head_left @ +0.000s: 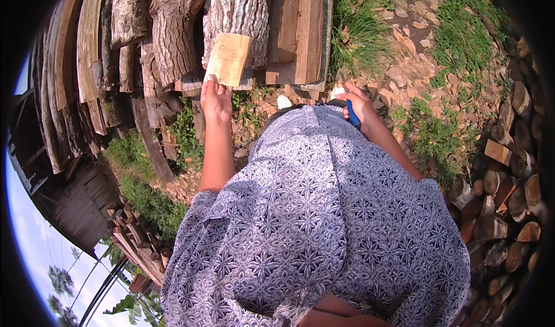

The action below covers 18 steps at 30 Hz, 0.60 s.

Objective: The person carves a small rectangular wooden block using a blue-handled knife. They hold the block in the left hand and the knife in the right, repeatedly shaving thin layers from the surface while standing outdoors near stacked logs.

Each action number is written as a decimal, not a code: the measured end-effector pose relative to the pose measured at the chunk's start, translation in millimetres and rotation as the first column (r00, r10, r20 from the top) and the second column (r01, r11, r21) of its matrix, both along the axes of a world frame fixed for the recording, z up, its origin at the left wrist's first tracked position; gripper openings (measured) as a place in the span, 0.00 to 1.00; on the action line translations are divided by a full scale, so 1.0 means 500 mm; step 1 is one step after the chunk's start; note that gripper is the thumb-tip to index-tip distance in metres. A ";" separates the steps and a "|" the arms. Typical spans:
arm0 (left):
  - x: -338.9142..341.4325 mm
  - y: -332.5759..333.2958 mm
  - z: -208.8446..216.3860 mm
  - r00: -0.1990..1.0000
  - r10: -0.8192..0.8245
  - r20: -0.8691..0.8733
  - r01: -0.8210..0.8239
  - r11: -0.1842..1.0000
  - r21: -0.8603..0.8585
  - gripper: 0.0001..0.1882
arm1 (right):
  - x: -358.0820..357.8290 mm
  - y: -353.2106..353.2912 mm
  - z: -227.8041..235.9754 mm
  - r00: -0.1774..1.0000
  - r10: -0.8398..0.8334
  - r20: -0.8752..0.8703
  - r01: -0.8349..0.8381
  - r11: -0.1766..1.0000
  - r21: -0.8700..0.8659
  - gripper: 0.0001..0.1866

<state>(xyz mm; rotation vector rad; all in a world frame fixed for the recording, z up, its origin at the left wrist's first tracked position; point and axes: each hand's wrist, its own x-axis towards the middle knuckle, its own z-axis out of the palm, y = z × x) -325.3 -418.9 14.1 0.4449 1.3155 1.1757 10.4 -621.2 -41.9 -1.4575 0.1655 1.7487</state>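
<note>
Stacking firewood, I hold a pale split wood block [229, 58] up against the log pile [173, 32], left hand [215, 100] fingers clamped on its lower edge, right hand [359, 104] closed on a blue-handled tool [352, 113]; seating it squarely likely comes next.

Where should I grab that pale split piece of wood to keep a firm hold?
Probably by its lower edge, coming from below, as the left hand does now. The wood block is a flat, roughly square slab with its broad pale face showing and bark logs close behind, so only the near bottom edge looks free for fingers.
</note>
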 end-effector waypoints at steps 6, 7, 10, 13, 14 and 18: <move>-0.050 0.161 -0.025 0.957 0.153 -0.246 -0.166 0.985 -0.034 0.16 | 0.008 0.015 -0.002 0.999 0.048 0.011 -0.048 0.998 0.034 0.38; -0.062 0.176 -0.044 0.958 0.150 -0.246 -0.162 0.986 -0.029 0.15 | 0.008 0.015 0.000 0.998 0.055 0.022 -0.056 0.998 0.035 0.38; -0.065 0.195 -0.075 0.953 0.226 -0.200 -0.241 0.969 -0.056 0.14 | 0.009 0.020 0.031 0.988 0.118 0.100 -0.121 0.992 0.020 0.36; -0.047 0.192 -0.086 0.932 0.322 -0.165 -0.334 0.941 -0.050 0.15 | 0.011 -0.004 0.042 0.986 0.107 0.125 -0.114 0.992 0.052 0.35; -0.040 0.195 -0.087 0.919 0.353 -0.176 -0.369 0.927 -0.067 0.14 | 0.011 -0.011 0.039 0.987 0.095 0.128 -0.103 0.993 0.057 0.34; -0.039 0.203 -0.091 0.909 0.381 -0.170 -0.397 0.914 -0.079 0.13 | 0.013 -0.014 0.046 0.980 0.133 0.148 -0.135 0.991 0.002 0.32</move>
